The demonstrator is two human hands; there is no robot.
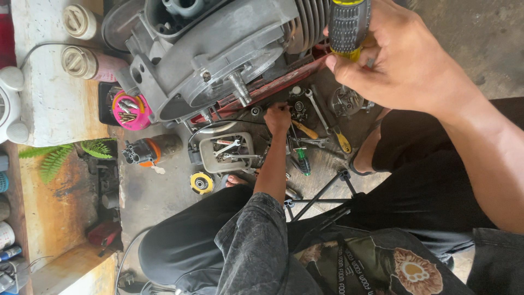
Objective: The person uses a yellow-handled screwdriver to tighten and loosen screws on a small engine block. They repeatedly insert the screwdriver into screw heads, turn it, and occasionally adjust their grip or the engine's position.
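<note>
My right hand [404,65] is close to the camera at the upper right, closed around the black-and-yellow ribbed handle of a screwdriver [349,24]; its shaft is hidden. Beside it stands a grey engine casing [218,49] with a finned cylinder, resting on a red frame [284,76]. My left hand [278,117] reaches down to the floor just below the engine, fingers curled among small parts. Whether it holds anything is hidden. Wrenches [319,112] and a yellow-handled screwdriver [305,130] lie right next to it.
A metal tray [207,153] holding wrenches sits left of my left arm. A pink tub of bits [131,109], an orange-and-black part [144,152], a yellow disc [202,183] and a green-handled screwdriver [303,161] lie around. Two cans [87,63] stand on a white ledge. Black tripod legs [327,191] cross near my knees.
</note>
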